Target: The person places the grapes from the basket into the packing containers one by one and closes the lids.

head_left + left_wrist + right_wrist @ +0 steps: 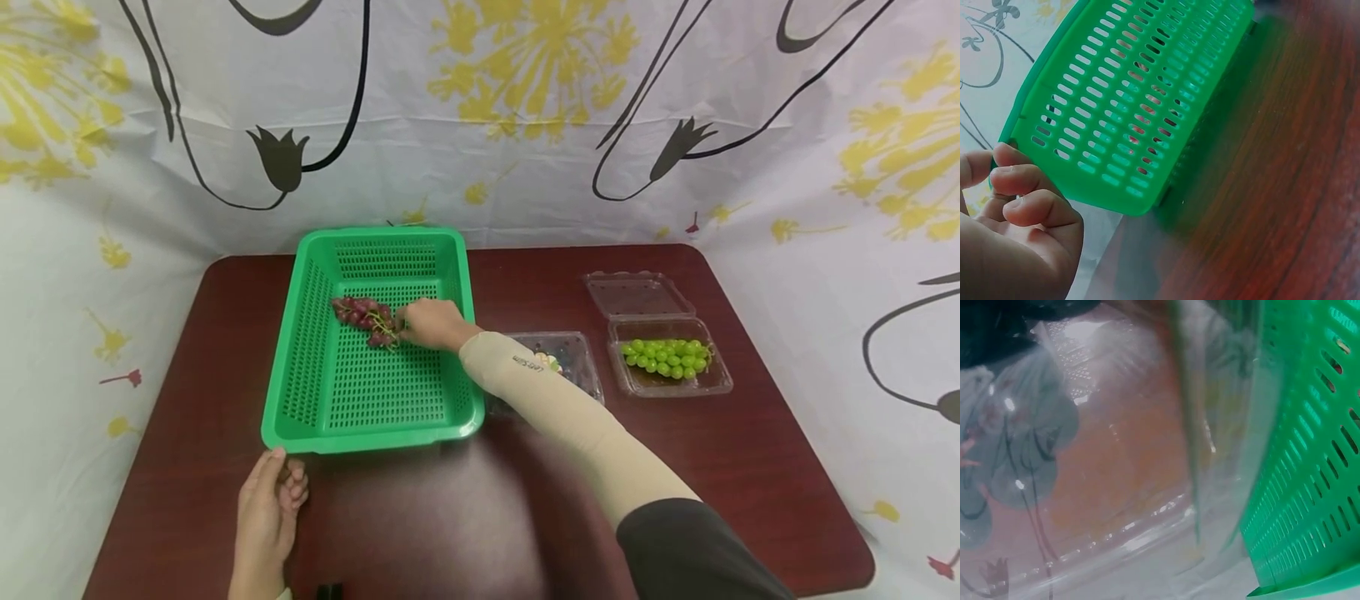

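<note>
A green plastic basket (386, 440) with slotted walls sits on the table. My left hand (268, 508) pinches its near left corner; the left wrist view shows thumb and fingers (1038, 203) at the rim. Inside the basket lies a bunch of dark red grapes (360, 313) with green stems. My right hand (433, 323) reaches over the basket's right wall, its curled fingers at the stem end of the bunch, where they appear to grip it. Those fingertips are partly hidden, and the right wrist view shows only the basket wall (1310, 487) and blurred clear plastic.
Right of the basket stands a clear plastic box (577, 354) with a label, partly under my right forearm. Farther right, an open clear clamshell box (637, 387) holds green grapes (667, 357), its lid folded back. A patterned cloth (420, 167) hangs behind the dark red table (757, 467).
</note>
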`<action>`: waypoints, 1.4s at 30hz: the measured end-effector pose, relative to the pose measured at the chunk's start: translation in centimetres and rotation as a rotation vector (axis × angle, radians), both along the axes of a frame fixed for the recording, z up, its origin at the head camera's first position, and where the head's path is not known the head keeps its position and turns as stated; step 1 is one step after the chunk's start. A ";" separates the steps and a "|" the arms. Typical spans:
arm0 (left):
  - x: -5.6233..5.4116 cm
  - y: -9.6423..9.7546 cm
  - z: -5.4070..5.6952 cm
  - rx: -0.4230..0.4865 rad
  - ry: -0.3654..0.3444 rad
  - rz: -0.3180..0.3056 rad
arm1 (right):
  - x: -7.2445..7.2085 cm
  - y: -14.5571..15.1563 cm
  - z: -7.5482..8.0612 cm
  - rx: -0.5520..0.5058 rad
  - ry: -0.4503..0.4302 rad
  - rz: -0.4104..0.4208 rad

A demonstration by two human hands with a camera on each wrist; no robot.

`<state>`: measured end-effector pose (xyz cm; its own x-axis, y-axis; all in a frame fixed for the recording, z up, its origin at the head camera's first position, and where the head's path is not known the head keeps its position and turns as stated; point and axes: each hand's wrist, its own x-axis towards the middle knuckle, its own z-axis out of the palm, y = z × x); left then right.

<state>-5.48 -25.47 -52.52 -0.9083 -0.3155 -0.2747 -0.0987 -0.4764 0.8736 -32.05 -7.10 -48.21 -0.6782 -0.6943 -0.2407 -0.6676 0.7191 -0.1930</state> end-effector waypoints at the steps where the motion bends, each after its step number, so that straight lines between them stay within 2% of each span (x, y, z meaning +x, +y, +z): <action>1: -0.1 0.0 0.0 -0.003 -0.001 -0.003 | -0.1 0.0 0.0 0.001 -0.004 0.002; 10: -0.1 0.3 0.1 -0.022 -0.013 0.003 | 0.0 0.1 0.0 0.012 -0.074 0.031; 19: 0.2 0.2 0.0 -0.017 -0.006 0.022 | 0.0 0.0 0.0 -0.040 -0.028 0.052; 30: 0.0 0.3 0.0 -0.041 0.003 0.020 | 0.2 0.2 0.3 -0.119 -0.031 -0.023; 37: 0.1 0.3 0.0 -0.032 0.003 0.017 | 0.9 0.2 1.0 -0.150 -0.043 -0.018; 42: 0.2 0.2 0.2 -0.025 0.008 0.015 | 1.5 0.5 2.1 -0.190 -0.038 -0.002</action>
<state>-5.33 -25.30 -52.36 -0.9057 -0.3357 -0.2589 -0.0845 -0.4555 0.8862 -30.58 -6.60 -46.16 -0.6722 -0.7287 -0.1311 -0.6561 0.6683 -0.3508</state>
